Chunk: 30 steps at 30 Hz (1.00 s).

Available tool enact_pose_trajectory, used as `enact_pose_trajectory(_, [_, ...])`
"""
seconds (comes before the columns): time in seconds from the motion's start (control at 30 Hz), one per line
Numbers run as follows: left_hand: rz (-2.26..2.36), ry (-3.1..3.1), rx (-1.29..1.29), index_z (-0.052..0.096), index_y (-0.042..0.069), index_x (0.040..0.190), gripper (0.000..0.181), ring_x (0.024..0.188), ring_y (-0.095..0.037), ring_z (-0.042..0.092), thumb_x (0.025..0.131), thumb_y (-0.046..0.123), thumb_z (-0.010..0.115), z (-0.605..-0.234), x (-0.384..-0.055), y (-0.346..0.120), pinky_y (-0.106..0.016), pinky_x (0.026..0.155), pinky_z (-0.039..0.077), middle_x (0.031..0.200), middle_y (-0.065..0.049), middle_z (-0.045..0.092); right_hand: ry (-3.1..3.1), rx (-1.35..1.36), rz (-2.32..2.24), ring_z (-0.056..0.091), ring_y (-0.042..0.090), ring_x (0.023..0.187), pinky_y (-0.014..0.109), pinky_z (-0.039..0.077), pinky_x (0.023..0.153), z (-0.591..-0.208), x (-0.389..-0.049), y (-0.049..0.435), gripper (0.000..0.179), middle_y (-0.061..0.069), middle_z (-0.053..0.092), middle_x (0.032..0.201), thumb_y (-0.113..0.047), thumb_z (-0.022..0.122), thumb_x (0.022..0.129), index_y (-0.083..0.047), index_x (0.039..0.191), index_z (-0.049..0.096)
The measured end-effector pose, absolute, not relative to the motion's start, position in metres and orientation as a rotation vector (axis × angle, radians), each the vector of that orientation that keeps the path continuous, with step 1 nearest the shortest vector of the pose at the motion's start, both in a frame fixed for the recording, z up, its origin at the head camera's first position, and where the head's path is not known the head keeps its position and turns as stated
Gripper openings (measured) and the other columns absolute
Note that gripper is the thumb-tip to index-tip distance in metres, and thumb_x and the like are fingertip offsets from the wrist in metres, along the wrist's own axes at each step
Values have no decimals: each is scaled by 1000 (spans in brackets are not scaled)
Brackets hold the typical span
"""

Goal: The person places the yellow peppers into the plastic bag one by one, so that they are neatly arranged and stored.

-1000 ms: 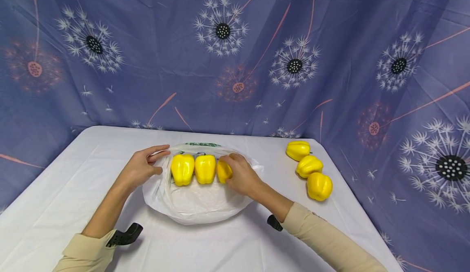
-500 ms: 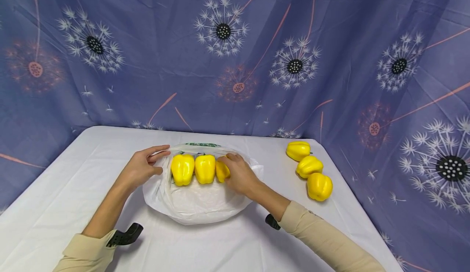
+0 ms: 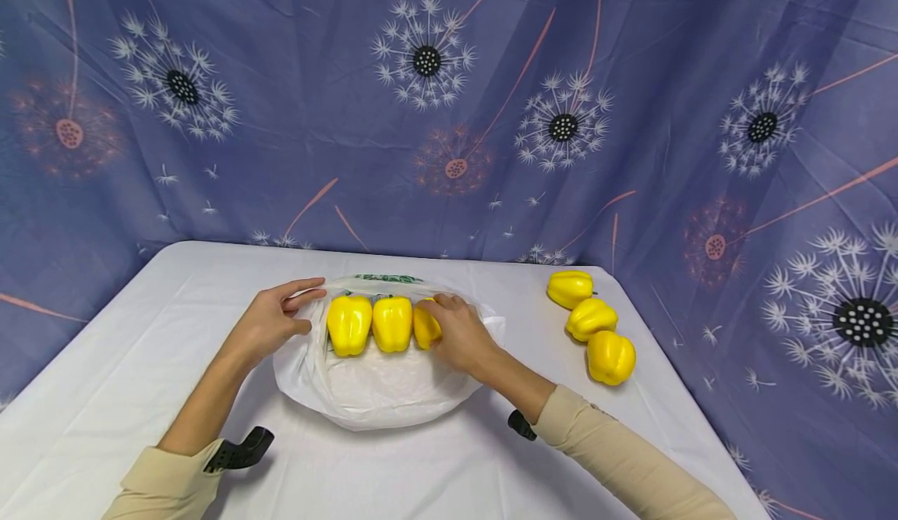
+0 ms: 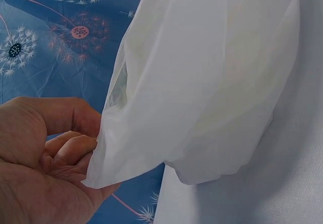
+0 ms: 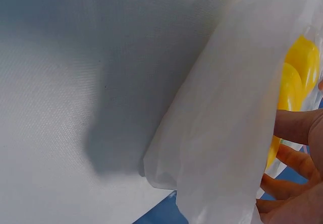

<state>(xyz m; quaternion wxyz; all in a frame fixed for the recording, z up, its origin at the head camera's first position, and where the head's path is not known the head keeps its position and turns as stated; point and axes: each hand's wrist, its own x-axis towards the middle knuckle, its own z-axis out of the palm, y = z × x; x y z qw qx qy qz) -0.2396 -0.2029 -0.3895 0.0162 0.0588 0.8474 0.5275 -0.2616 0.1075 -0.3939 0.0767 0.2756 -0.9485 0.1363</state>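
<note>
A white plastic bag lies on the table with its mouth spread wide. Inside it two yellow bell peppers, one at left and one in the middle, rest side by side. My right hand grips a third yellow bell pepper beside them, covering its right part. In the right wrist view the bag's wall hides part of that hand. My left hand holds the bag's left rim. The left wrist view shows the thumb on the bag and some fingertips hidden behind the plastic.
Three more yellow bell peppers, one at the back, one in the middle and one in front, lie in a row near the table's right edge. A white cloth covers the table. A blue dandelion-patterned curtain hangs behind.
Over the last second the right hand and the pepper in it shift only very slightly. The left hand, the bag and the other peppers stay in place.
</note>
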Motion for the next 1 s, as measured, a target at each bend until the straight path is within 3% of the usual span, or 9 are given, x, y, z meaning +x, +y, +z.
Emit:
enact_pose_trajectory(0.3, [1653, 2619, 173, 42, 7, 155, 80, 148, -38, 37, 79, -10, 63, -389, -239, -203, -19, 69, 43, 145, -19, 56, -2822, 810, 358, 60, 40, 119, 56, 48, 101, -395, -262, 110, 58, 14, 66, 130, -3, 81, 77, -16, 132, 65])
enact_pose_trajectory(0.6, [1655, 2620, 177, 42, 7, 155, 80, 148, -37, 36, 79, -10, 63, -390, -240, -203, -19, 65, 41, 145, -19, 56, -2780, 802, 413, 63, 38, 108, 46, 53, 97, -395, -263, 111, 56, 12, 70, 115, 1, 81, 75, -9, 128, 67])
enact_pose_trajectory(1.0, [1663, 2619, 181, 43, 8, 154, 80, 149, -35, 34, 79, -11, 62, -389, -239, -203, -21, 58, 37, 145, -19, 56, -2779, 870, 487, 64, 32, 110, 43, 51, 102, -395, -264, 112, 55, 13, 70, 116, 10, 77, 74, -5, 127, 68])
